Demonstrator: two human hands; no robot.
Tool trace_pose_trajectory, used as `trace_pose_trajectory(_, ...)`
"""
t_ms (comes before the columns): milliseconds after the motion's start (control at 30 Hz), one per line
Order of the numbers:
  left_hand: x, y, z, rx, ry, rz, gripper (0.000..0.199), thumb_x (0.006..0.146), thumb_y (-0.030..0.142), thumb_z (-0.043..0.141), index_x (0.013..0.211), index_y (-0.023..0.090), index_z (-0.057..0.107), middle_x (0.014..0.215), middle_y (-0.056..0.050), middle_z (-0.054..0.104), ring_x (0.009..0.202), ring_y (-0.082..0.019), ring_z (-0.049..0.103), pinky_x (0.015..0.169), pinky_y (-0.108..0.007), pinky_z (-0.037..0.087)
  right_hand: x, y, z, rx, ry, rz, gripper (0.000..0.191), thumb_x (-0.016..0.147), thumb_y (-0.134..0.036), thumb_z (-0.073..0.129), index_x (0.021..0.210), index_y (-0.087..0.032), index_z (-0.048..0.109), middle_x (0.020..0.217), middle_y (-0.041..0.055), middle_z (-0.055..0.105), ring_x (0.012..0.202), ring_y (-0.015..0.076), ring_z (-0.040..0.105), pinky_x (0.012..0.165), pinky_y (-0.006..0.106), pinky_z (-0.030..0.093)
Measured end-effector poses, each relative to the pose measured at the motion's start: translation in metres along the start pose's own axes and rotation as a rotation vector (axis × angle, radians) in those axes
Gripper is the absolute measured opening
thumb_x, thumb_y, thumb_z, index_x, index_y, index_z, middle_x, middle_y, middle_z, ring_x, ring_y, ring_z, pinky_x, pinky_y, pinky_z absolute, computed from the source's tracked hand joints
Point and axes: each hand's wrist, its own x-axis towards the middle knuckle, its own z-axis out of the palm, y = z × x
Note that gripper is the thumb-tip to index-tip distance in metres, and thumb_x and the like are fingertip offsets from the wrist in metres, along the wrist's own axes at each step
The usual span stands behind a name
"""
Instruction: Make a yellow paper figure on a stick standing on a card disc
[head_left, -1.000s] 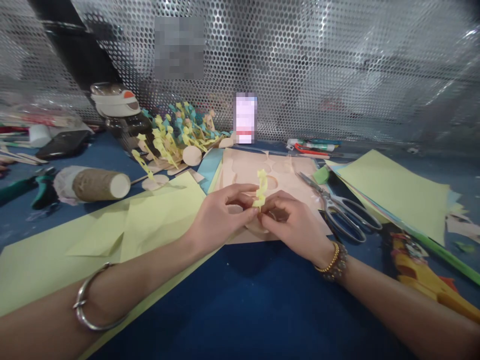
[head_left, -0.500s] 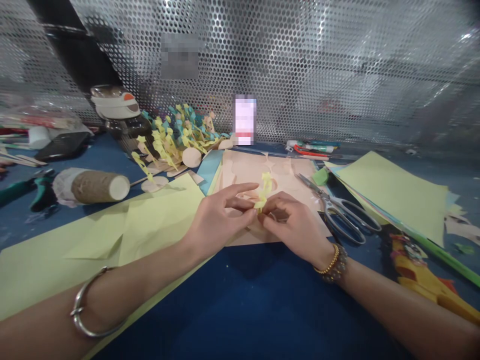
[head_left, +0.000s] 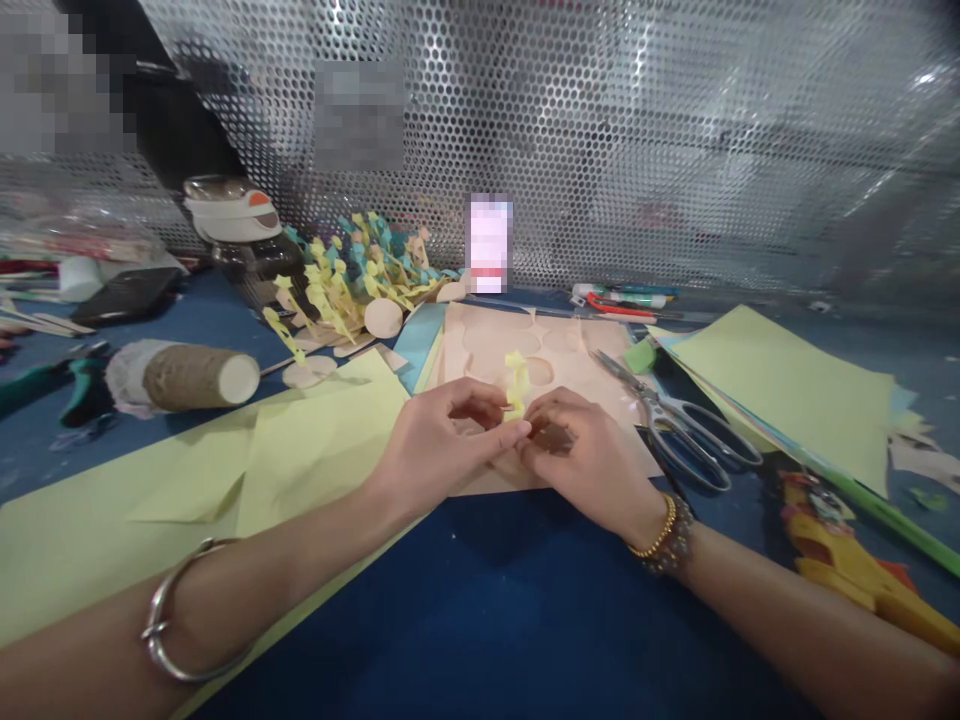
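Observation:
Between my fingertips stands a small twisted yellow paper strip [head_left: 516,372], its lower end pinched by both hands. My left hand [head_left: 442,435] is closed, thumb and fingers on the strip's base. Closed too, my right hand [head_left: 589,440] meets it there from the right; its inner fingertips are partly hidden. Beneath the hands lies a peach paper sheet [head_left: 495,335] with round cut-outs. Scissors [head_left: 652,398] rest just right of my right hand. To the left, many similar curled yellow and blue strips [head_left: 330,290] stand on peach discs.
Yellow sheets [head_left: 315,425] lie at left, and a paper stack [head_left: 787,375] at right. A yellow glue gun [head_left: 855,570] is at lower right. A twine-wrapped roll [head_left: 191,377], green-handled pliers [head_left: 86,385] and a dark jar [head_left: 247,250] stand leftward. A phone [head_left: 489,240] leans against the perforated metal wall.
The yellow paper strip has shifted slightly left and stands more upright. My left fingers have curled in more, and its thumb has moved right toward my right fingertips.

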Motion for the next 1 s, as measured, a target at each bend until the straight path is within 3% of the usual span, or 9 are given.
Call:
trace_pose_trajectory(300,-0.0012,0.001,0.0016,0.049,0.034,0.009,0.007,0.073,0.028,0.067,0.075,0.021,0.068,0.074,0.003,0.07,0.07,-0.011,0.063,0.064,-0.019,0.049,-0.0018,0.0016,0.0031,-0.013,0.0,0.017,0.008,0.075,-0.02,0.061,0.068,-0.02,0.064,0.083,0.0029,0.062,0.079,0.0194,0.059,0.072,0.034,0.046)
trace_pose_trajectory(600,-0.0029,0.0026,0.0004,0.063,0.04,0.019,0.008,0.075,0.024,0.064,0.07,0.022,0.069,0.071,0.004,0.071,0.073,-0.013,0.064,0.067,-0.02,0.049,-0.0013,0.0016,0.0018,0.022,-0.014,0.029,0.008,0.075,-0.023,0.061,0.069,-0.02,0.064,0.082,0.0037,0.062,0.079,0.0199,0.059,0.07,0.035,0.047)
trace_pose_trajectory(800,-0.0002,0.0001,-0.0027,-0.027,0.075,0.076,0.009,0.079,0.029,0.063,0.084,0.022,0.066,0.081,0.002,0.069,0.075,-0.013,0.063,0.068,-0.023,0.05,-0.0005,0.0008,0.0017,0.061,-0.021,0.018,0.009,0.072,-0.013,0.06,0.069,-0.021,0.064,0.083,0.002,0.063,0.08,0.0183,0.06,0.071,0.033,0.048)
trace_pose_trajectory(1000,0.0015,-0.0044,-0.0047,-0.087,0.098,0.11,0.01,0.077,0.029,0.067,0.085,0.023,0.064,0.089,0.002,0.067,0.077,-0.012,0.063,0.069,-0.022,0.05,-0.0004,0.0009,0.0018,0.076,-0.041,-0.008,0.01,0.072,-0.013,0.06,0.069,-0.021,0.064,0.083,0.0013,0.064,0.077,0.0163,0.061,0.072,0.031,0.047)
